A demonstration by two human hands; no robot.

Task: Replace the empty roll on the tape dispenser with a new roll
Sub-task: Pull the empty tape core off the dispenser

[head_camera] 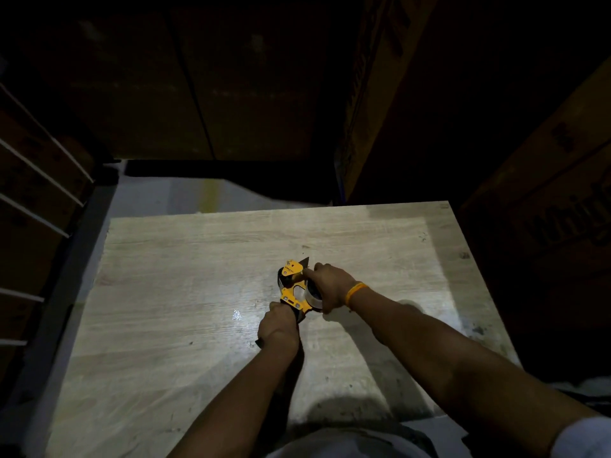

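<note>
A yellow and black tape dispenser (292,285) lies on the pale wooden table (172,292), near its middle. My left hand (279,327) is closed around its black handle at the near end. My right hand (330,285), with an orange band on the wrist, wraps a clear tape roll (312,297) that sits against the dispenser's right side; the forefinger reaches to the yellow front plate. Whether the roll is seated on the hub is hidden by my fingers.
Large cardboard boxes (545,209) stand dark at the right and behind the table. A rack with white rails (39,180) lines the left side. A strip of grey floor (158,196) shows past the table's far edge.
</note>
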